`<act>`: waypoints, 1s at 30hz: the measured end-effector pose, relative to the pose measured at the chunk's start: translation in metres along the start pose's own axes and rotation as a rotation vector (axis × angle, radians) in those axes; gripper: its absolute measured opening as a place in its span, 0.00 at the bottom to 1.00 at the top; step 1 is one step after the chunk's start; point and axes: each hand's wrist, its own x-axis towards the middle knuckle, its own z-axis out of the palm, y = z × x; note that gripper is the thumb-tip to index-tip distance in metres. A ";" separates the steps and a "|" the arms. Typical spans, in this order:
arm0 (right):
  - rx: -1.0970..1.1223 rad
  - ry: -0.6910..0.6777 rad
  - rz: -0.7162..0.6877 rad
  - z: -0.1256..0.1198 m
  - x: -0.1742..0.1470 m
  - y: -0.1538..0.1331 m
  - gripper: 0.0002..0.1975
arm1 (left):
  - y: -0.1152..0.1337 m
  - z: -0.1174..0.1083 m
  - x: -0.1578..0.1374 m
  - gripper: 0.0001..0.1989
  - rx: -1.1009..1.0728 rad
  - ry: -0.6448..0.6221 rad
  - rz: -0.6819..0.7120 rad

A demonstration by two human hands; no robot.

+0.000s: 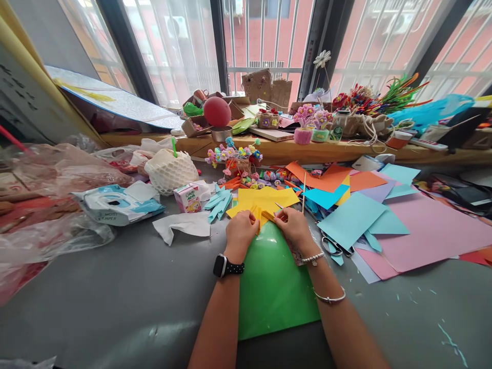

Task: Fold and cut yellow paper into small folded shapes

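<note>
My left hand, with a black watch on the wrist, pinches a piece of folded yellow paper. My right hand is closed at the other side of this yellow piece, its fingertips on the paper's edge. A thin pointed stick pokes out above the right fingers; its other end is hidden. Both hands are over the far end of a green board. Flat yellow sheets lie just beyond the fingers.
Folded light blue strips, a small pink box and a wet-wipe pack lie to the left. Right are blue sheets, scissors and a large pink sheet. Handmade flowers stand behind.
</note>
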 end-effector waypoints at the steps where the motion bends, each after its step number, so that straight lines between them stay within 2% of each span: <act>1: -0.004 0.003 0.002 -0.001 0.000 0.000 0.03 | 0.000 0.000 0.000 0.06 -0.010 0.008 -0.005; 3: -0.009 0.005 -0.001 -0.001 0.000 -0.001 0.03 | -0.001 0.000 0.001 0.06 -0.041 0.050 -0.020; 6: -0.030 0.000 -0.018 0.000 0.000 -0.001 0.01 | -0.003 -0.002 0.001 0.07 -0.052 0.178 -0.065; 10: -0.067 -0.001 -0.074 0.002 0.000 0.002 0.03 | -0.006 -0.004 0.001 0.10 0.073 0.346 -0.065; 12: -0.061 -0.006 -0.106 0.004 0.000 0.003 0.07 | -0.006 -0.003 0.000 0.14 0.125 0.331 -0.064; 15: -0.031 0.012 -0.095 0.004 0.000 0.002 0.08 | -0.006 -0.002 -0.001 0.16 0.121 0.234 -0.051; 22: 0.242 0.164 0.049 0.002 0.000 -0.002 0.10 | -0.001 -0.001 0.000 0.13 -0.107 0.058 0.097; 26: 0.291 0.258 0.055 0.001 0.001 0.000 0.12 | 0.000 -0.001 -0.001 0.12 -0.167 0.066 0.169; 30: 0.230 0.269 0.066 0.002 0.003 0.003 0.11 | 0.008 -0.020 -0.004 0.11 -0.107 0.099 0.169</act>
